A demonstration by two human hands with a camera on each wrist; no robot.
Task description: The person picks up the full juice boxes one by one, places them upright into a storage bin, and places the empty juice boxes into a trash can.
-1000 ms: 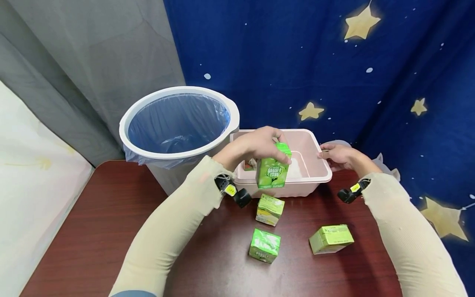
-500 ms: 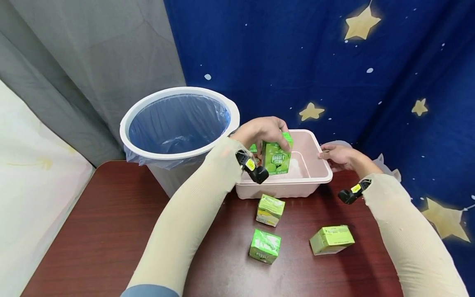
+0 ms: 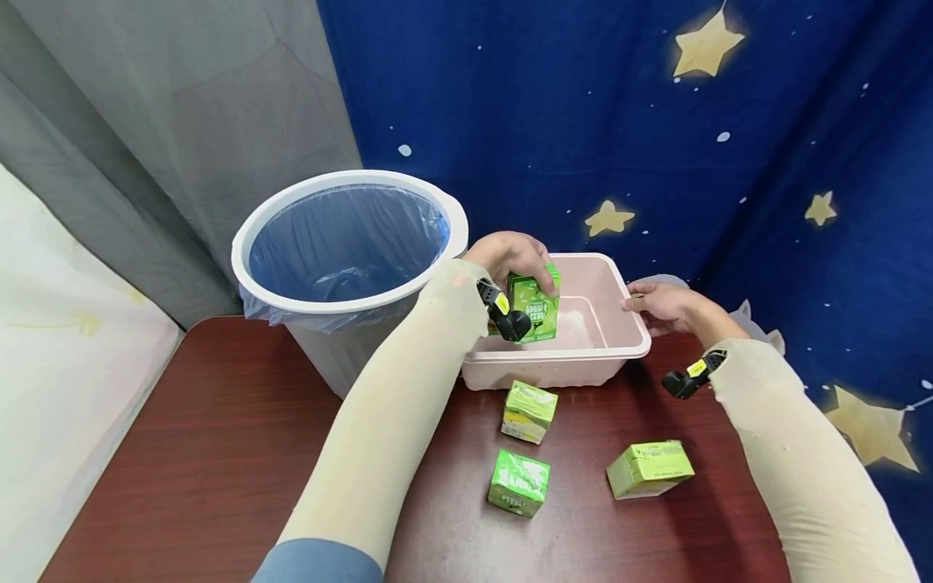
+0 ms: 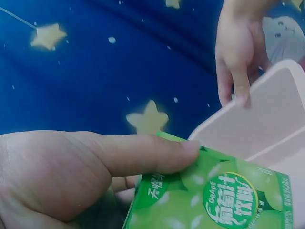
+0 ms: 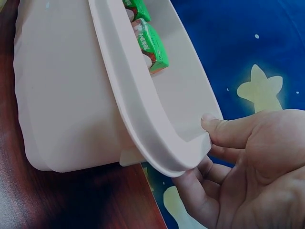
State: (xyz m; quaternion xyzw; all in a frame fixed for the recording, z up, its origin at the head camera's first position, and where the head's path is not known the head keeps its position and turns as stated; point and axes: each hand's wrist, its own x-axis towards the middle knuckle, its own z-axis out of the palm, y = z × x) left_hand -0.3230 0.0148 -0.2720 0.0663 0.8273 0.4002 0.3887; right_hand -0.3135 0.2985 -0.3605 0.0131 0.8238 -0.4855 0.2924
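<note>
My left hand (image 3: pixel 513 253) grips a green grape juice box (image 3: pixel 535 304) over the left part of a pale pink plastic bin (image 3: pixel 543 375). In the left wrist view the thumb lies along the top edge of this juice box (image 4: pixel 228 195), which has a round printed label. The right hand (image 3: pixel 659 306) holds the bin's right end, and in the right wrist view its thumb is on the rim (image 5: pixel 157 138) with fingers below. Inside the bin lies a green carton with red on it (image 5: pixel 151 45), mostly hidden by my left arm in the head view.
In front of the bin on the dark red table (image 3: pixel 240 453) lie a yellow-green carton (image 3: pixel 528 411), a bright green one (image 3: pixel 518 483) and another yellow-green one (image 3: pixel 649 470). A white trash can (image 3: pixel 328 356) with a blue liner stands left of the bin. Curtains (image 3: pixel 510 105) hang behind.
My left hand has carried the juice box from over the bin's front rim back into the bin, then slightly left. My right hand has stayed on the bin's end.
</note>
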